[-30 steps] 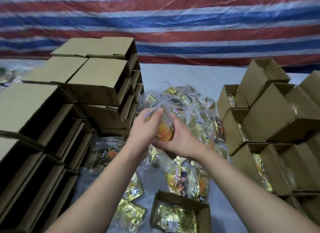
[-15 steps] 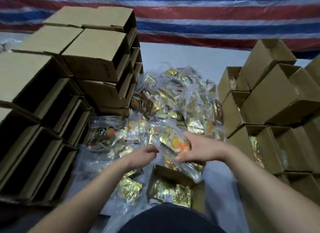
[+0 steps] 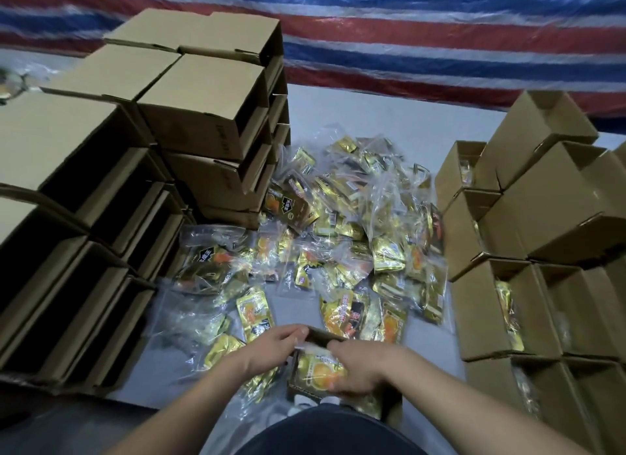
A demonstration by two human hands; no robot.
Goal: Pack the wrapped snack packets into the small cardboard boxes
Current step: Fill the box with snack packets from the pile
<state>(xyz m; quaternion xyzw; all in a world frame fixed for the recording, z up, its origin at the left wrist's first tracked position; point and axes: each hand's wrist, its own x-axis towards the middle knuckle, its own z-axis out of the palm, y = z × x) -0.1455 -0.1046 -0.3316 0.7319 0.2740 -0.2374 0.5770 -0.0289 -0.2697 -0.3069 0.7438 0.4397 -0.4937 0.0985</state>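
The person's right hand (image 3: 359, 370) curls over an orange-and-gold snack packet (image 3: 320, 373) lying in the open small cardboard box (image 3: 389, 405), while the left hand (image 3: 271, 351) pinches the packet's clear top edge at that box's far rim, just beyond which the loose packet pile (image 3: 338, 234) lies.

Behind everything you have a striped tarpaulin (image 3: 406, 31) hung as the back wall, its bands running red, blue and white across the whole width (the plastic catches the light in small wrinkles). Below it the floor (image 3: 366, 116) is covered by a pale grey sheet that reaches toward you. The light is dim and even, and the corners nearest you fall into shadow.
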